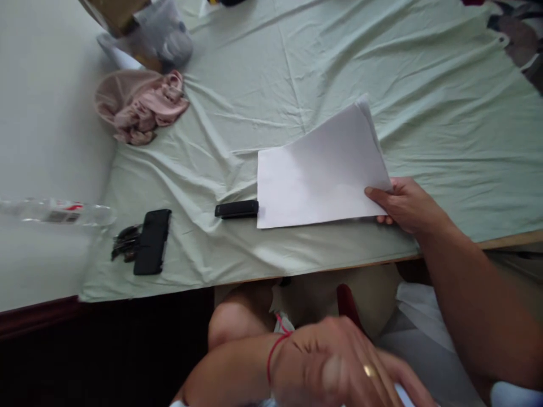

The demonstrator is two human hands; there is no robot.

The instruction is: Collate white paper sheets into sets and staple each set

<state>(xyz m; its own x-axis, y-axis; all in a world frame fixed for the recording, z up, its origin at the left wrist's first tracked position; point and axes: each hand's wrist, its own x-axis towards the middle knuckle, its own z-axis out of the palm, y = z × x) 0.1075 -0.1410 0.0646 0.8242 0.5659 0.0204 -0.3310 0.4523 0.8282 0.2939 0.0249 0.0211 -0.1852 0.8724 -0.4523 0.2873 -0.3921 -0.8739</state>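
Note:
My right hand (405, 204) grips the right end of a few white paper sheets (318, 169), thumb on top and fingers beneath. The sheets lie over the table, their far right corner raised a little. At their lower left edge is a black stapler (235, 210); whether the paper sits in its jaws or just over it, I cannot tell. Low in the view, over my lap, is my left hand (335, 362), with a ring and a red wrist string. It is smeared by motion, and its fingertips run out of view beside a pale patch I cannot make out.
A black phone (153, 242) and a bunch of keys (126, 243) lie at the left of the green cloth-covered table (237, 254). Behind them are a clear bottle (63, 212), a crumpled pink cloth (144, 107) and plastic bags (165, 37). A wall stands at the left.

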